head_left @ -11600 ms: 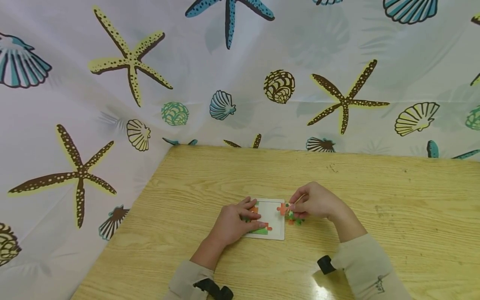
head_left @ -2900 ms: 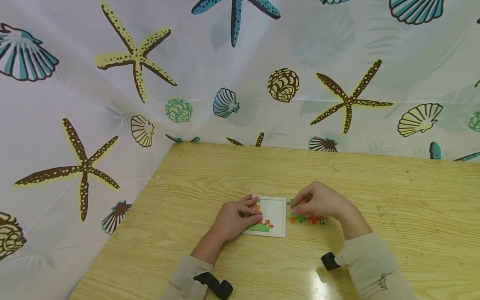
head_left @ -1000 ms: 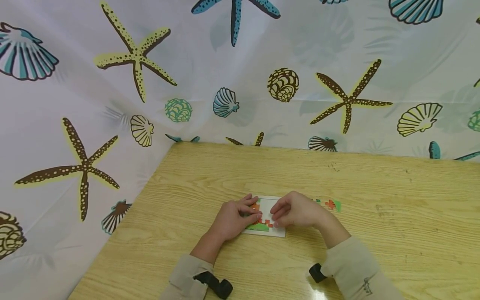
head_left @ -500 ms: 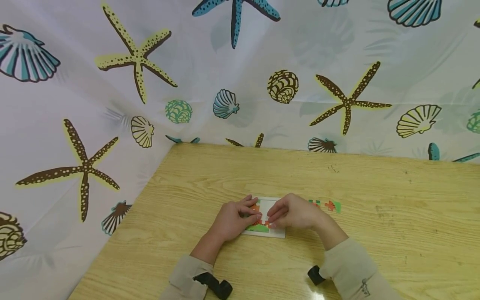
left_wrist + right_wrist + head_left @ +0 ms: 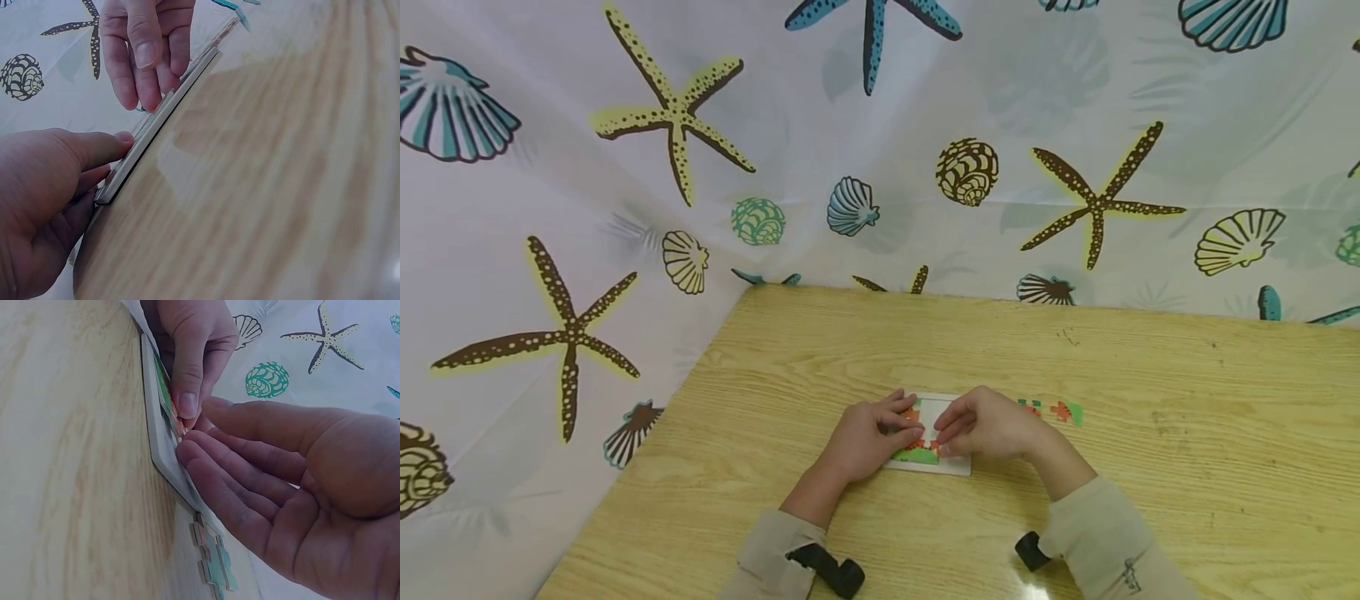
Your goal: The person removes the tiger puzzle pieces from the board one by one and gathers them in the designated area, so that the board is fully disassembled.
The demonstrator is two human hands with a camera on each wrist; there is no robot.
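A white puzzle tray (image 5: 955, 468) lies on the table, with green and orange-red puzzle pieces (image 5: 917, 456) filling its left and lower part. My left hand (image 5: 868, 437) rests over the tray's left side; its thumb (image 5: 189, 403) presses on the fitted pieces in the right wrist view. Over the tray's right half is my right hand (image 5: 988, 425), which pinches at an orange-red puzzle piece (image 5: 935, 447) beside the fitted ones. Its fingertips cover most of that piece. In the left wrist view the tray's edge (image 5: 140, 150) shows under both hands.
Loose puzzle pieces lie right of the tray: a red-green one (image 5: 1066, 412) and another (image 5: 1030, 406) partly hidden by my right hand. Teal pieces (image 5: 215, 562) show beside the tray's corner. A patterned curtain (image 5: 880, 225) hangs behind the wooden table (image 5: 820, 350).
My right hand has moved left from the loose pieces onto the tray, then slightly further left. The loose pieces now lie farther right. My left hand has stayed on the tray.
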